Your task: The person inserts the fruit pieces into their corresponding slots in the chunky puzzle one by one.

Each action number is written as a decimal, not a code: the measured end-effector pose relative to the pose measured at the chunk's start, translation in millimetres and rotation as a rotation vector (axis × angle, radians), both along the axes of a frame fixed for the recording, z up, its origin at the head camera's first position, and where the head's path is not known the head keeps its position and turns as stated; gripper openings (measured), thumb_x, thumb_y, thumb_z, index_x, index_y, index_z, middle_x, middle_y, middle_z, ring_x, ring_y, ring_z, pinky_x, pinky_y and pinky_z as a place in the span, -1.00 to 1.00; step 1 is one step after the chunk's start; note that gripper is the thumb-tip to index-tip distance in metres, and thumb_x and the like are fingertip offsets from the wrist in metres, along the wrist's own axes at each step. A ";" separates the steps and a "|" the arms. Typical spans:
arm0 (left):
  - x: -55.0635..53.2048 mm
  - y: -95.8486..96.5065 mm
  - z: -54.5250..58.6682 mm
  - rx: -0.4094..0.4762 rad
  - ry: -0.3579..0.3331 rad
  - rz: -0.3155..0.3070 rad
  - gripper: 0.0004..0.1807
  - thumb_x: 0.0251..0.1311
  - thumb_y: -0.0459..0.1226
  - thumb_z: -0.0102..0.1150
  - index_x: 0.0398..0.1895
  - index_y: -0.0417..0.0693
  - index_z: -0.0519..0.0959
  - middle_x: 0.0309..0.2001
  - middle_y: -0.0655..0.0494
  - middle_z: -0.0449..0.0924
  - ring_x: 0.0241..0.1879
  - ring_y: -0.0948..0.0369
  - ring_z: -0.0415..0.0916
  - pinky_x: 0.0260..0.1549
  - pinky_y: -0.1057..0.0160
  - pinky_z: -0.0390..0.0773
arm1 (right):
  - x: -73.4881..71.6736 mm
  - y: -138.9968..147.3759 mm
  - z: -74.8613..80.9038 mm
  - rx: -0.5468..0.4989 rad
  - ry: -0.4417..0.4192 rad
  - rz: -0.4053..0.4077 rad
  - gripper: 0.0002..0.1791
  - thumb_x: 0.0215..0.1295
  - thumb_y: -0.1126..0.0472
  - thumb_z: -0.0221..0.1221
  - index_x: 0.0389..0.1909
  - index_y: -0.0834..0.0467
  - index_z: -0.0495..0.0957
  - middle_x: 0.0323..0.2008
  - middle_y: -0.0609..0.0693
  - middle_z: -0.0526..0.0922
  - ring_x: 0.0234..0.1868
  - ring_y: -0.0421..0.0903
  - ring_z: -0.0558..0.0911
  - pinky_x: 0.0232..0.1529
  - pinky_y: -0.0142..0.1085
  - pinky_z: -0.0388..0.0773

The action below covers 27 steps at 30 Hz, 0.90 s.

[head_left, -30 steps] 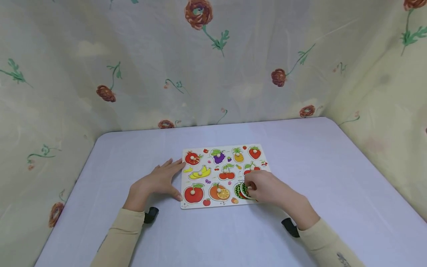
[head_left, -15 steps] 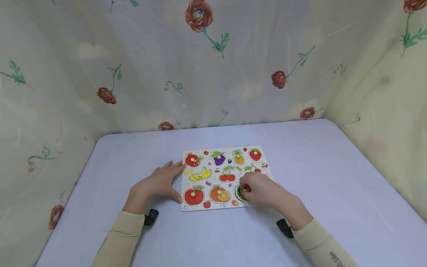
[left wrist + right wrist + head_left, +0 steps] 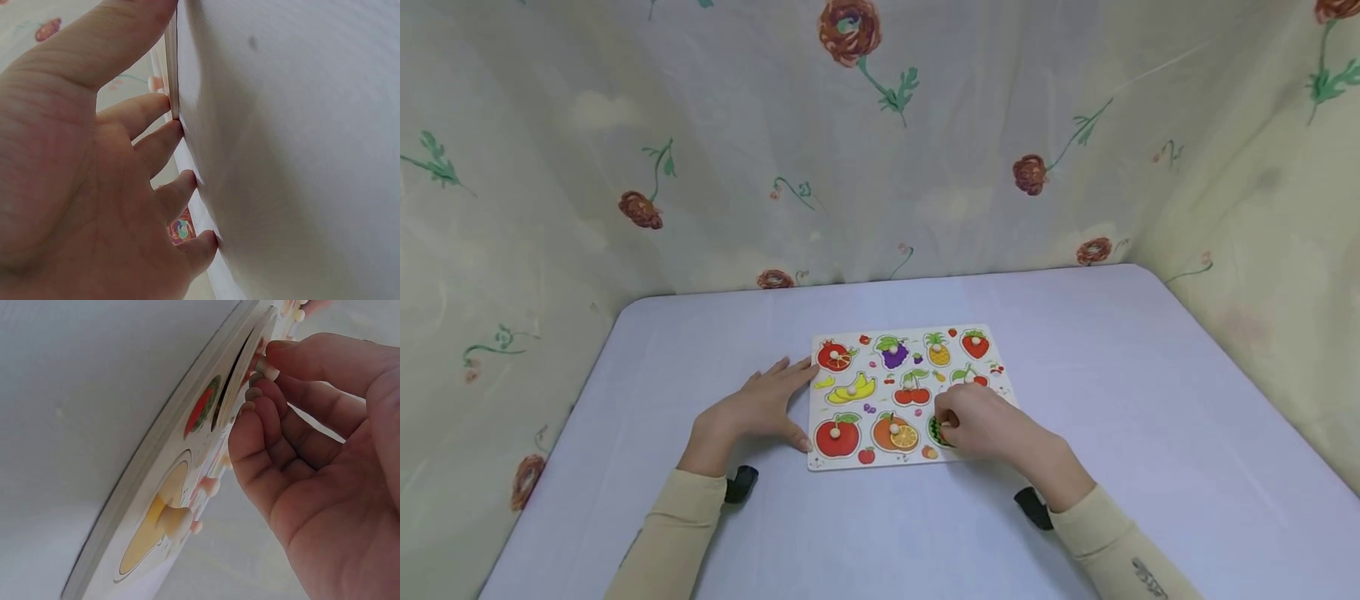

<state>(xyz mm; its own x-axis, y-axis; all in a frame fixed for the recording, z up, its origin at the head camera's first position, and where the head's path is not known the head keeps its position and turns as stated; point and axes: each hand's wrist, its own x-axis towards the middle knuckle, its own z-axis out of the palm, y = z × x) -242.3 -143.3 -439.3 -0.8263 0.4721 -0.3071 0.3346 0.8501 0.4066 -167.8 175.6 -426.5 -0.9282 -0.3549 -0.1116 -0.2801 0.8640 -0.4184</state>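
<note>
A white fruit puzzle board [image 3: 817, 408] with knobbed pieces lies flat on the table. The right hand [image 3: 988, 421] is over its near right part. In the right wrist view, its thumb and fingers pinch the small knob [image 3: 267, 369] of a round watermelon piece [image 3: 234, 400]. That piece stands slightly raised over its recess, where a red and green print [image 3: 203, 407] shows uncovered. From the head view, the hand hides most of the watermelon. The left hand [image 3: 756, 407] rests at the board's left edge, fingers spread, thumb near the lower corner and fingertips near the upper one.
Other pieces sit in the board, among them an apple [image 3: 837, 437], an orange [image 3: 895, 433], bananas [image 3: 852, 389] and grapes [image 3: 894, 355]. A yellow piece [image 3: 140, 547] is nearest the right wrist camera. Behind the pale table [image 3: 715, 333] hangs a flowered curtain [image 3: 955, 167].
The right hand has moved slightly left with the watermelon piece, which now covers more of its matching print. The left hand has stayed at the board's edge.
</note>
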 end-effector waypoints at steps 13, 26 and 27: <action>-0.5 0.3 -0.5 0.004 -0.008 0.004 0.26 -0.24 0.05 0.61 0.58 0.12 0.08 0.62 0.08 -0.05 0.62 -0.08 -0.27 0.51 -0.32 -0.15 | -1.5 -2.0 1.2 0.002 -0.030 0.008 -0.86 0.23 0.32 0.26 -0.48 0.04 0.59 -0.52 -0.12 0.49 -0.35 -0.15 0.41 -0.37 -0.35 0.34; -1.4 0.5 -1.0 0.003 -0.008 0.001 0.26 -0.24 0.05 0.61 0.58 0.12 0.08 0.62 0.09 -0.06 0.62 -0.07 -0.28 0.51 -0.32 -0.16 | -1.1 -2.0 0.3 -0.013 -0.050 -0.006 -0.85 0.25 0.33 0.23 -0.48 0.05 0.59 -0.49 -0.12 0.51 -0.30 -0.13 0.41 -0.33 -0.31 0.36; -1.4 0.7 -1.9 0.003 -0.009 0.002 0.26 -0.24 0.05 0.61 0.58 0.13 0.08 0.62 0.10 -0.06 0.62 -0.07 -0.28 0.51 -0.31 -0.16 | -1.1 -1.9 -0.3 -0.014 -0.058 -0.011 -0.85 0.25 0.33 0.23 -0.47 0.04 0.59 -0.49 -0.12 0.51 -0.30 -0.13 0.42 -0.32 -0.31 0.36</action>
<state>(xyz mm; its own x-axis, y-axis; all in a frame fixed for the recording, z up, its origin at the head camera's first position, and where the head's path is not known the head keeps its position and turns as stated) -243.7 -142.6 -441.2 -0.8244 0.4715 -0.3132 0.3292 0.8495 0.4122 -168.9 173.8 -426.8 -0.9243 -0.3465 -0.1599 -0.2455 0.8607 -0.4460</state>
